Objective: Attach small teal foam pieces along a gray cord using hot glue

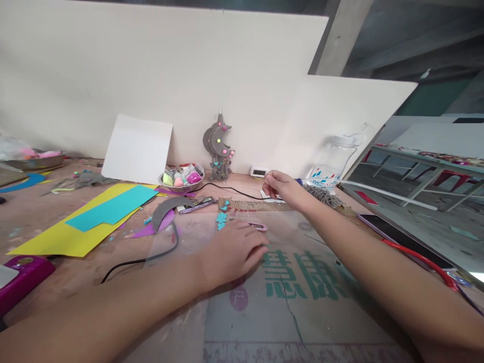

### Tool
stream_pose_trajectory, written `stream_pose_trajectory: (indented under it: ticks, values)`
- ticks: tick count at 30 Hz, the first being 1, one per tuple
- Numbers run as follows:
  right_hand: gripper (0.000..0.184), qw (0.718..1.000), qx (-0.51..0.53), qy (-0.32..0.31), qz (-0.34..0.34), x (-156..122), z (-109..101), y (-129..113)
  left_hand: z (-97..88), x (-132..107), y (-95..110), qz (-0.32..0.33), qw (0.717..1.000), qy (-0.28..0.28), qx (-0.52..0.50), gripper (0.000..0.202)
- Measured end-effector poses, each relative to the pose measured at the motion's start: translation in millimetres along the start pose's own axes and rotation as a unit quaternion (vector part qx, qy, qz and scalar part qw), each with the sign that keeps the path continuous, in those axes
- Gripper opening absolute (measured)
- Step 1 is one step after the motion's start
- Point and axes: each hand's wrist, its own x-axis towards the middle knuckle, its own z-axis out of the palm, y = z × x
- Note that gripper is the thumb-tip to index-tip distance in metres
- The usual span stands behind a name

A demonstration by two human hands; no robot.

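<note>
My left hand [238, 250] rests low over a translucent plastic sheet [249, 322] printed with green characters. Its thumb and fingers are drawn together at the tips, and I cannot make out what is between them. Just beyond it lie teal flower-shaped pieces [221, 220] and a small pink-rimmed object [259, 227]. A thin grey thread [290, 307] trails over the sheet to the right of that hand. Farther back, my right hand [279, 185] is raised with fingers curled into a pinch, near a small digital display [258, 172]; anything it holds is hidden.
A grey crescent-moon ornament [218, 141] stands against the white board. Left are a bowl of coloured clay [182, 177], yellow [75, 241] and turquoise sheets [113, 207], a grey felt crescent [166, 209] and a magenta device [28, 280]. Right are a clear jar [335, 156], grey yarn [322, 196] and phone [404, 239].
</note>
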Motion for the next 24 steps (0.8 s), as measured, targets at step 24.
stream_pose_trajectory:
  ticks: [24]
  values:
    - [0.040, 0.981, -0.191, 0.009, 0.034, -86.4, -139.2, -32.5, -1.4, 0.2, -2.8, -0.023, 0.996, -0.083, 0.021, 0.024]
